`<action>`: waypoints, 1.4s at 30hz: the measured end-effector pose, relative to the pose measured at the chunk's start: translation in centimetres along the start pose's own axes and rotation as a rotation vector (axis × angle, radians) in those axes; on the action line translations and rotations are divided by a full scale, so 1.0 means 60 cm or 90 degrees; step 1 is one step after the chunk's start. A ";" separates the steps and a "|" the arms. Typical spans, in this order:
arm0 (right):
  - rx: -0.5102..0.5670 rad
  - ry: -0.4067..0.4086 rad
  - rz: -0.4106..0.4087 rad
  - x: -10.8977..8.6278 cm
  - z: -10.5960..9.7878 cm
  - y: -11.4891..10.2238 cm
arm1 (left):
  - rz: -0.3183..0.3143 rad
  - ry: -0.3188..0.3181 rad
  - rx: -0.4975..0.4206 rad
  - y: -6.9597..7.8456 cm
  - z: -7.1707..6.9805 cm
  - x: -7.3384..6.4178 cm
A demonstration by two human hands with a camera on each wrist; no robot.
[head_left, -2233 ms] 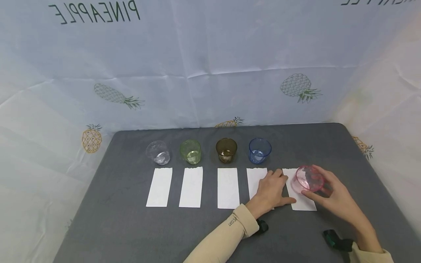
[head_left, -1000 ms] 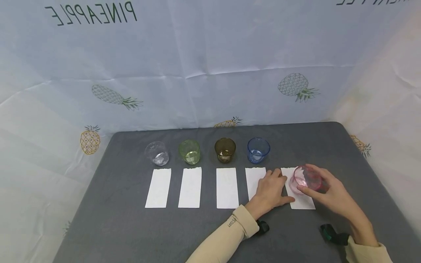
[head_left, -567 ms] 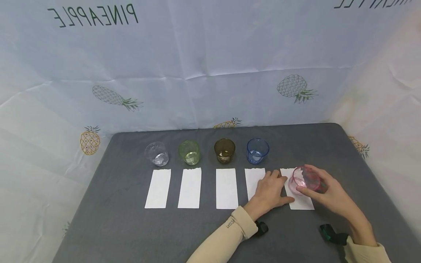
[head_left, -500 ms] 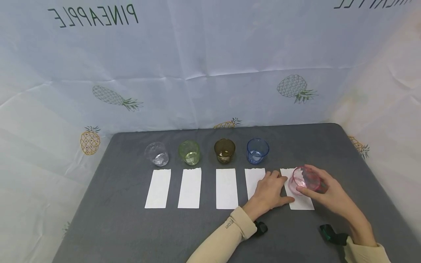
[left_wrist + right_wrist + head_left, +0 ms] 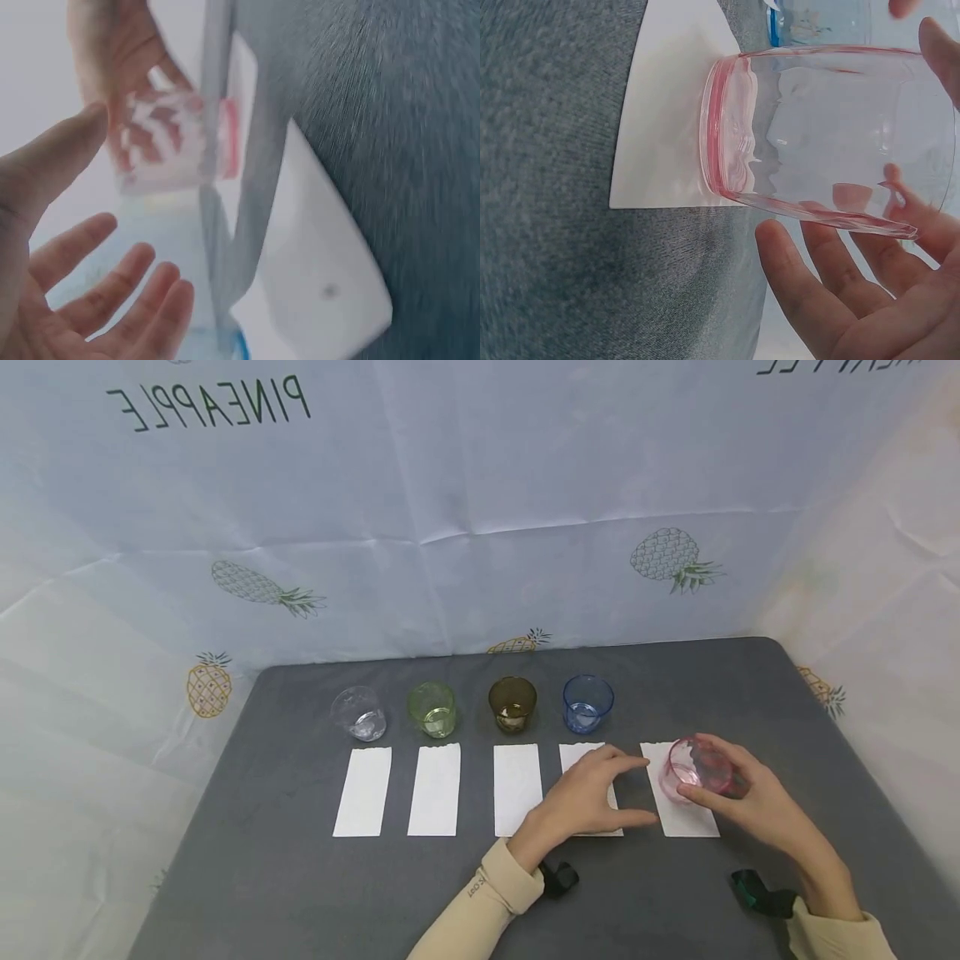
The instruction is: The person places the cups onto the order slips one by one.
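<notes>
A pink clear drinking glass (image 5: 686,772) stands upright over the rightmost white paper strip (image 5: 693,823). My right hand (image 5: 761,806) holds this glass from its right side, thumb near the front and fingers round the back. In the right wrist view, the pink base sits right at the paper and several fingers lie along the glass wall. My left hand (image 5: 581,797) hangs over the neighbouring paper strip (image 5: 576,755), thumb and fingers spread apart and nothing between them. In the left wrist view its fingers point toward the pink glass, clear of it.
Behind the paper row stand a blue glass (image 5: 588,697), a brown glass (image 5: 513,697), a green glass (image 5: 432,702) and a clear glass (image 5: 358,706). Three more paper strips, including the middle one (image 5: 516,785), lie leftward on the grey table (image 5: 285,877). A pineapple-print cloth (image 5: 480,460) hangs behind.
My left hand has lifted from beside the rightmost strip and drawn back leftward, its fingers opening away. The right hand shifted slightly left with the pink glass earlier, then stayed there.
</notes>
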State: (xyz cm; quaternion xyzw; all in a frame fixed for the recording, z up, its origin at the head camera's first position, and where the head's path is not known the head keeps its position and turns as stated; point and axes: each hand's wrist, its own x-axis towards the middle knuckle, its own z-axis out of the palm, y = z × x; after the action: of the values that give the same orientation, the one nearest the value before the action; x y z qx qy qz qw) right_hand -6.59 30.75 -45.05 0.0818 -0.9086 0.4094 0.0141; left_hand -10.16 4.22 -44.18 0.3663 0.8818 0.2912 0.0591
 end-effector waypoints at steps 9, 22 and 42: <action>-0.014 0.006 -0.002 0.000 0.000 -0.002 | -0.053 0.037 -0.045 -0.042 -0.034 -0.049; 0.035 0.120 -0.095 -0.001 -0.017 -0.042 | -0.086 0.053 -0.078 -0.070 -0.037 -0.070; 0.146 0.151 -0.132 0.090 0.008 -0.147 | -0.114 0.040 -0.085 -0.085 -0.025 -0.074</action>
State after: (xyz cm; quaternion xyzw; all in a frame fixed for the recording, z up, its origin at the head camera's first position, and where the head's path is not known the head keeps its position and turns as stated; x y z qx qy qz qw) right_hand -10.51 23.89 -38.36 0.1272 -0.8349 0.5130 0.1534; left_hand -10.52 -2.39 -46.24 0.2720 0.8911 0.3540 0.0817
